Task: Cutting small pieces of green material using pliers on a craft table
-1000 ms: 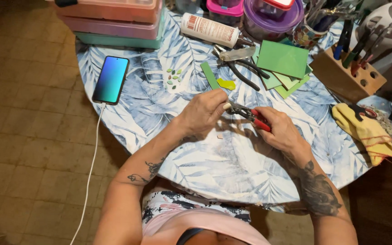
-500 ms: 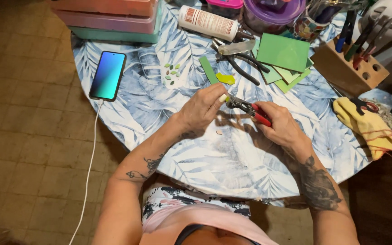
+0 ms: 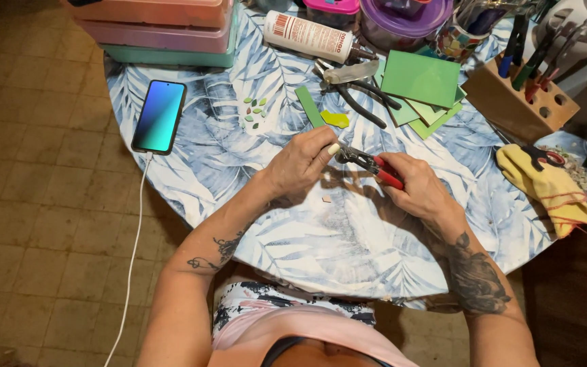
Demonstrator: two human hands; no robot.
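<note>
Centrally, a small pale tile piece (image 3: 334, 148) is pinched between the thumb and fingertips of the left hand (image 3: 301, 163), held just above the round table (image 3: 348, 258) near its middle. The red-handled nippers (image 3: 368, 163) meet the piece from the person's right: their long axis runs from the handles, low on the right, up-left to the head, which touches the piece. The right hand (image 3: 419, 187) is curled closed around the handles, fingers pressed together. Both hands are equally close to the piece; the left fingers lie just to its left, the tool head just to its right. A tiny chip (image 3: 326, 199) lies on the cloth below the hands. Toward the far edge lie a green strip (image 3: 309, 106), a yellow-green shard (image 3: 336, 119), black pliers (image 3: 361, 102) and stacked green sheets (image 3: 421, 80). A phone (image 3: 159, 116) rests near the left edge, a yellow cloth (image 3: 545, 187) at the right edge.
</note>
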